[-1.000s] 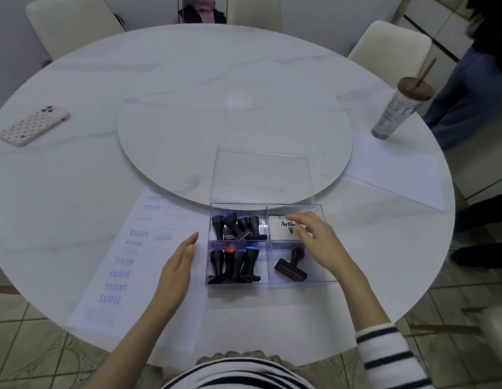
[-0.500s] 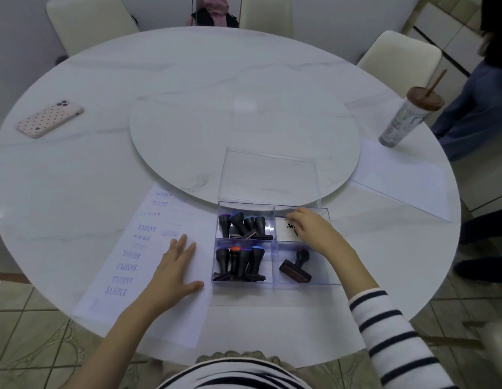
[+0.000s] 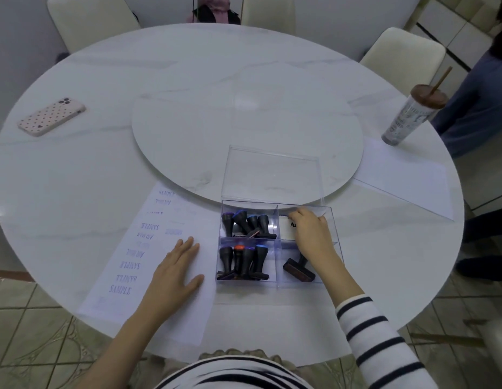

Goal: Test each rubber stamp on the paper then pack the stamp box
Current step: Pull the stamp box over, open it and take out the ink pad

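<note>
Two bare hands low in frame: left hand (image 3: 175, 272) flat and open on the white printed paper sheet (image 3: 148, 256), likely pinning it, gripping nothing; right hand (image 3: 310, 234) reaching into the clear plastic four-compartment stamp box (image 3: 335, 242) at centre, fingers curled over the white ink-pad tin (image 3: 286, 230) — grasp impossible to confirm. Nine black-handled rubber stamps (image 3: 245, 261) inside: four lower left, four upper left, one lying lower right. Further up, clear lid (image 3: 272, 175) hinged open; upper left, one pink dotted phone (image 3: 52, 116).

Cool, dim, even light is falling; faint glare is showing beyond the right hand (image 3: 311, 237); edges are bowing.
</note>
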The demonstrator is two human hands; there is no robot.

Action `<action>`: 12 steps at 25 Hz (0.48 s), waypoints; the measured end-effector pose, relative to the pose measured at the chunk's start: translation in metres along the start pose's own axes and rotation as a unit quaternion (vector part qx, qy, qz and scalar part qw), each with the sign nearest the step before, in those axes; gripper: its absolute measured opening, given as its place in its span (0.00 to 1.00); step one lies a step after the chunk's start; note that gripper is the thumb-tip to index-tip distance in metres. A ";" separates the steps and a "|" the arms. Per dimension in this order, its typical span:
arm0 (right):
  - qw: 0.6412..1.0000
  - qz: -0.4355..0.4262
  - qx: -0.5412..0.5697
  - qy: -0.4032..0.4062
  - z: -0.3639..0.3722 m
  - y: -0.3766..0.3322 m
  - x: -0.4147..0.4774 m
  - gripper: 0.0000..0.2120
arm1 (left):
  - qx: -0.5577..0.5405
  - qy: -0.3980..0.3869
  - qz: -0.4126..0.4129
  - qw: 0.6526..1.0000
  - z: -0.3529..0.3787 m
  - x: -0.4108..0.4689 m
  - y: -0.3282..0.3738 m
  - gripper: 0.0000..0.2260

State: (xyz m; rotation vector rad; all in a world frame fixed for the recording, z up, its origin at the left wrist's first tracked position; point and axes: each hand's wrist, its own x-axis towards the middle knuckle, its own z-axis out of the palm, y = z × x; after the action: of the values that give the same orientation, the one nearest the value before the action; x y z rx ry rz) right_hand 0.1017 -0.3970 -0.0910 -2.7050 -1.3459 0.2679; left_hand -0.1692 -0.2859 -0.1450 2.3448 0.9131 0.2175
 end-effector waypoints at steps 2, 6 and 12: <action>1.000 0.000 0.001 0.012 0.001 -0.001 -0.001 0.19 | 0.012 0.042 0.028 0.999 0.005 -0.007 -0.004 0.27; 0.999 0.001 0.030 0.042 0.002 -0.003 -0.003 0.17 | 0.039 0.061 0.043 0.997 0.006 -0.012 -0.002 0.23; 0.998 -0.017 0.019 0.060 -0.004 0.000 -0.010 0.19 | 0.043 0.066 0.045 0.996 0.007 -0.011 -0.004 0.23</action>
State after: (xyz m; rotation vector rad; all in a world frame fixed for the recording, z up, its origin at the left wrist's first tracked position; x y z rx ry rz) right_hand 0.0964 -0.4052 -0.0864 -2.6189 -1.3365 0.1237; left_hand -0.1768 -0.2944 -0.1523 2.4792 0.8949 0.3804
